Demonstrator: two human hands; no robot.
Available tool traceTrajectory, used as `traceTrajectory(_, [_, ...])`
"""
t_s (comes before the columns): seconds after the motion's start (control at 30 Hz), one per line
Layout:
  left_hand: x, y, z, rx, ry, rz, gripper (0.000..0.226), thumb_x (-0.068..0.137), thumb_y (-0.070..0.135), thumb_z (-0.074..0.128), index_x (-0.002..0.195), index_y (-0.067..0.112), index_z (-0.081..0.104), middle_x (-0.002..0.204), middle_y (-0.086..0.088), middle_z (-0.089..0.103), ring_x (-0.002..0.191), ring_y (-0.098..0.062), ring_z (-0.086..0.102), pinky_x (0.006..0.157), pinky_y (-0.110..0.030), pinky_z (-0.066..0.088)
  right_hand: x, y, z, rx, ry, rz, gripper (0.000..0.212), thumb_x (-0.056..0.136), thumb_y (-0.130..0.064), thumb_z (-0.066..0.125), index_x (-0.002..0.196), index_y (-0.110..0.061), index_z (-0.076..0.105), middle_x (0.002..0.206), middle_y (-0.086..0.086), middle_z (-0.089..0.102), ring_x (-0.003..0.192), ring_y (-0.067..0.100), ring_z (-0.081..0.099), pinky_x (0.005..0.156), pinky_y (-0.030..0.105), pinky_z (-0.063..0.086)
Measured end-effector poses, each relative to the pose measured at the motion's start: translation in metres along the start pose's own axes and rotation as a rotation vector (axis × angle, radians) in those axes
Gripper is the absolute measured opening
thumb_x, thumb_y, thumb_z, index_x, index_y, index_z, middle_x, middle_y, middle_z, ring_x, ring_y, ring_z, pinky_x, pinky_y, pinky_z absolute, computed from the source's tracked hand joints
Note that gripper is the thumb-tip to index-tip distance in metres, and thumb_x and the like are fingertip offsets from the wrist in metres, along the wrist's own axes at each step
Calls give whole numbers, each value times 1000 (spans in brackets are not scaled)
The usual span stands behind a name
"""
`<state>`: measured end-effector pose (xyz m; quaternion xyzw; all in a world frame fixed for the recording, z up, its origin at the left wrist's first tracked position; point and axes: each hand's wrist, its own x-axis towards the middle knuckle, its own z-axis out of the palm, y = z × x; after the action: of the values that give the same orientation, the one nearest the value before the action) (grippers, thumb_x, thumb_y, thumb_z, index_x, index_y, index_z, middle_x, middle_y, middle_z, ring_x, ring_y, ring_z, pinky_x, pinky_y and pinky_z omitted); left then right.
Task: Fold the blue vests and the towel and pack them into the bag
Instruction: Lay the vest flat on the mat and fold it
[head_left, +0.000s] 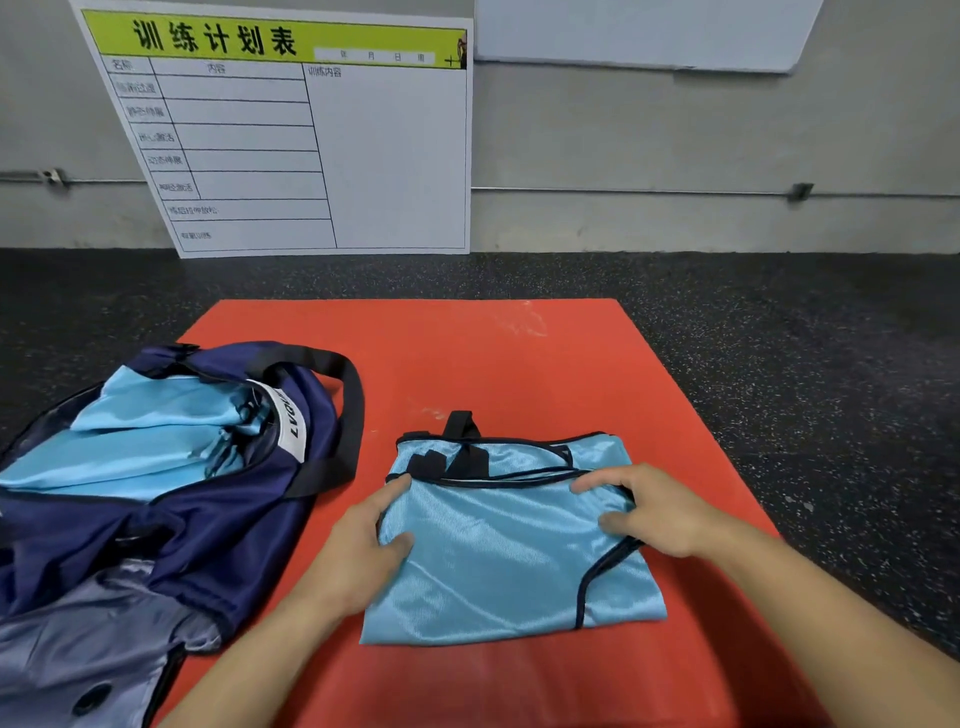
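My left hand and right hand pinch the side edges of a folded blue vest on the red mat. Next, I judge: lift it level into the open navy bag, left, already holding blue fabric.

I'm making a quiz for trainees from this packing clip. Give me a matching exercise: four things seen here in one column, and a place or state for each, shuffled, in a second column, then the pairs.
Things:
1. folded blue vest
2. navy bag
3. white chart board
4. red mat

Places or states:
A. leans against the wall
B. lies open at the left, with light blue fabric inside
C. spread on the dark speckled floor
D. held at its two sides by the left hand and right hand

Pairs: 1-D, 2-B, 3-A, 4-C
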<state>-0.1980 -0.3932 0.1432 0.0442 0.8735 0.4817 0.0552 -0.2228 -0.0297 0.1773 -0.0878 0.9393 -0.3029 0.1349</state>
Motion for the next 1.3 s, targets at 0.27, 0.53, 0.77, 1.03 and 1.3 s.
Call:
traceTrajectory(0.27, [18, 7, -8, 122, -1, 261, 68, 94, 5, 65, 152, 32, 43, 151, 26, 43, 139, 12, 36, 117, -13, 26, 18, -4, -19, 9, 72, -74, 52, 84, -11, 72, 115, -52, 66, 59, -16, 54, 52, 9, 39, 53, 28, 34])
traceTrajectory(0.53, [33, 6, -3, 139, 103, 213, 72, 91, 1, 63, 153, 29, 42, 148, 15, 50, 133, 5, 47, 115, -17, 32, 28, -15, -24, -45, 209, -165, 55, 91, -13, 72, 130, -50, 61, 123, -36, 59, 100, -17, 56, 91, 9, 38])
traceTrajectory(0.77, [45, -2, 1, 135, 63, 53, 73, 89, -1, 62, 154, 26, 40, 147, 19, 44, 133, 7, 41, 97, 7, 20, 39, -9, -9, -54, 63, -27, 53, 87, -4, 71, 131, -34, 64, 94, -25, 56, 61, -20, 50, 63, 5, 38])
traceTrajectory(1.03, [39, 1, 2, 225, 90, -16, 74, 87, -1, 57, 154, 22, 38, 139, 1, 58, 118, -20, 60, 93, -16, 37, 45, 9, -12, 308, 152, 205, 42, 91, 0, 67, 110, -37, 71, 108, 0, 64, 69, 14, 68, 63, 36, 63])
traceTrajectory(1.3, [27, 15, 30, 770, 323, 437, 43, 94, 23, 55, 136, 12, 57, 151, -14, 43, 118, -32, 57, 89, -47, 50, 39, -36, 39, -438, 478, -211, 46, 105, -29, 43, 150, -22, 50, 158, 1, 43, 147, 23, 38, 125, 41, 23])
